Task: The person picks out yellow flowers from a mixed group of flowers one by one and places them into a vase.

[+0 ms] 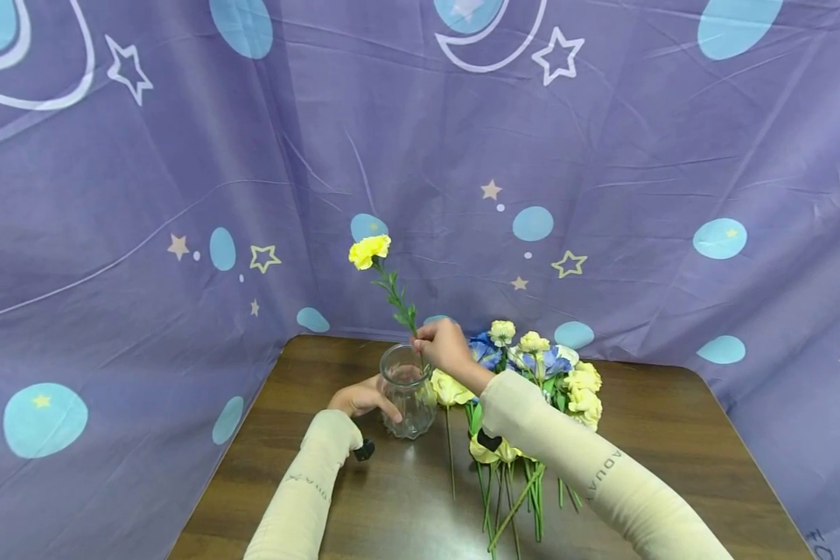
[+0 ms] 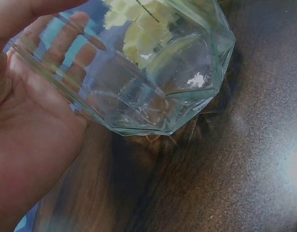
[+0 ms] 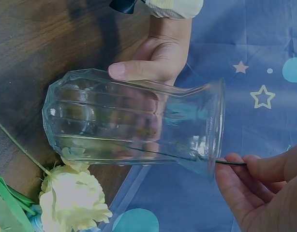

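Note:
A clear glass vase with a ribbed body stands upright on the table. My left hand holds its side, thumb in front and fingers wrapped behind, seen through the glass in the left wrist view. Above the rim, my right hand pinches the green stem of a yellow carnation. The bloom leans up and to the left. In the right wrist view the thin lower stem runs down inside the vase, between mouth and base.
Right of the vase lies a pile of artificial flowers: pale yellow roses, blue blooms and long green stems pointing toward me. One yellow rose lies close beside the glass. A purple patterned cloth hangs behind the wooden table.

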{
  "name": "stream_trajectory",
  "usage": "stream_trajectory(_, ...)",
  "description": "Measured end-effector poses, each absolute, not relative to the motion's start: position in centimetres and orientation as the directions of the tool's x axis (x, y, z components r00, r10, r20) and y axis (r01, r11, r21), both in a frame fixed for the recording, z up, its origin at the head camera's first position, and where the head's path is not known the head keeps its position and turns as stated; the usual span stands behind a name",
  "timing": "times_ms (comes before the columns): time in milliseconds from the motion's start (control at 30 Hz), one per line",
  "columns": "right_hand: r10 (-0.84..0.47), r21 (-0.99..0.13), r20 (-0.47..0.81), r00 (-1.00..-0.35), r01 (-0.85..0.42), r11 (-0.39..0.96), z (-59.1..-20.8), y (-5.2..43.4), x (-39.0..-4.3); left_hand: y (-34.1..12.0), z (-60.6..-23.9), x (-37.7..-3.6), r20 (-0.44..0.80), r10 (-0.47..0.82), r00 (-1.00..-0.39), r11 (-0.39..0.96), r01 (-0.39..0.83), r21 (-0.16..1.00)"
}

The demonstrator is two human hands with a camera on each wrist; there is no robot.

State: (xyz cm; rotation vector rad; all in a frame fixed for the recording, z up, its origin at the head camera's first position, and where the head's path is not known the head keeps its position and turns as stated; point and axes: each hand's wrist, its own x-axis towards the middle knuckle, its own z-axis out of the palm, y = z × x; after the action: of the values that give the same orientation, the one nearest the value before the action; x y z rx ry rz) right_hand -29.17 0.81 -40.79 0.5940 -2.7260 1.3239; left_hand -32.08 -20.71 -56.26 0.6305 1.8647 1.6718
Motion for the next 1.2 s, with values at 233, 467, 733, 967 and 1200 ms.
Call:
stream_trajectory(233, -0.351, -0.745, 0.220, -0.910, -0.390, 0.542, -41.0, 0.8, -28.9, -20.7, -56.0, -31.9, -0.079, 0.666, -0.741, 0.112, -0.005, 0.994)
stream_trajectory(467, -0.352, -0.710, 0.226, -0.908, -0.401, 0.579, -41.4, 0.4, -29.3, -20.7, -56.3, -32.0, -0.094, 0.656, -0.749, 0.124, -0.016, 0.992)
stream_trajectory(733, -0.313, -0.747, 0.151, -0.938, -0.316, 0.585, -41.6, -0.2, -29.3, -20.7, -56.2, -31.8, -0.125, 0.637, -0.761, 0.135, -0.049, 0.990)
stream_trajectory(967, -0.263, -0.760, 0.115, -0.958, -0.255, 0.598, -41.5, -0.5, -29.3, -20.9, -56.4, -31.7, -0.103, 0.639, -0.762, 0.129, -0.026, 0.991)
stream_trajectory(1200, -0.229, -0.774, 0.130, -0.965, -0.243, 0.585, -41.6, -0.4, -29.3, -20.8, -56.3, -31.7, -0.130, 0.624, -0.770, 0.146, -0.048, 0.988)
